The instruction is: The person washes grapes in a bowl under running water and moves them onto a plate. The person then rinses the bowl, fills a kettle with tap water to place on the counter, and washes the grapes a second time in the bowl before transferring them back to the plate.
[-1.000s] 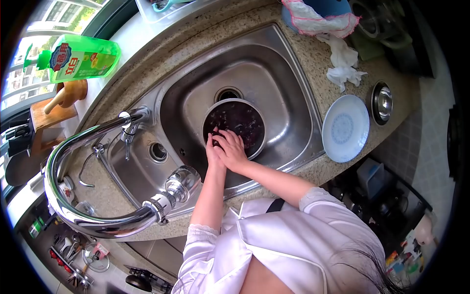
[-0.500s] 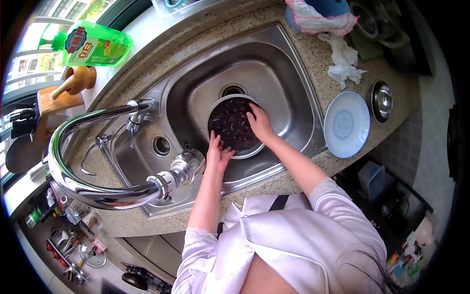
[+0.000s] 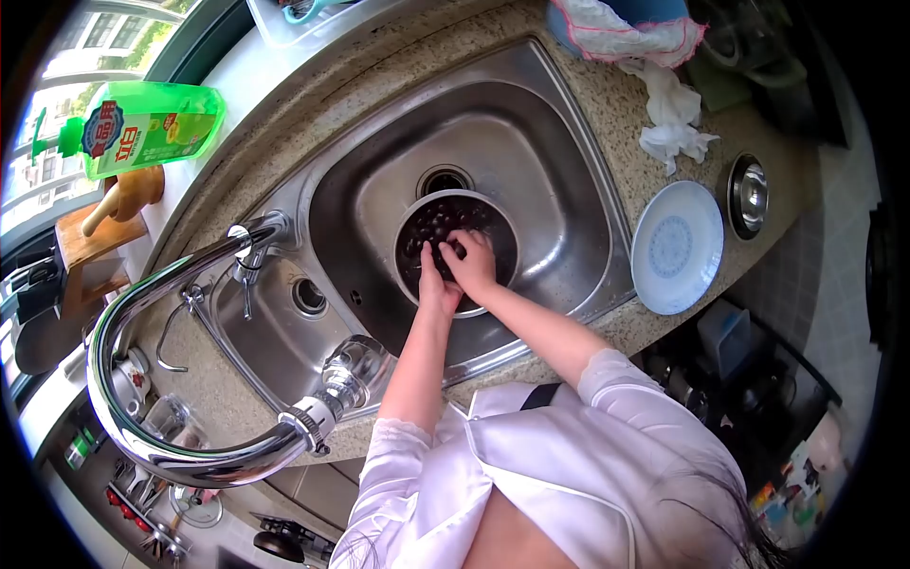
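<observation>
A round metal bowl (image 3: 513, 232) stands in the large sink basin, just below the drain. Dark, round fruits like cherries or grapes (image 3: 434, 226) lie in dark liquid inside it. My left hand (image 3: 436, 286) is over the lower part of the bowl, its fingers stretched upward. Right beside it, my right hand (image 3: 473, 265) has its fingers bent inward toward the left one. Whatever may be between the right fingertips is too small and hidden to make out.
A curved chrome faucet (image 3: 104, 379) arches over the small basin (image 3: 275, 346) at left. Right of the sink are a white-blue plate (image 3: 676, 248), a metal bowl (image 3: 749, 196) and crumpled white cloth (image 3: 675, 133). A green soap bottle (image 3: 156, 128) stands on the sill.
My hands were apart at the two sides of the bowl. They have come together over its lower middle, the right hand moving left and its fingers curling. The camera view has shifted slightly.
</observation>
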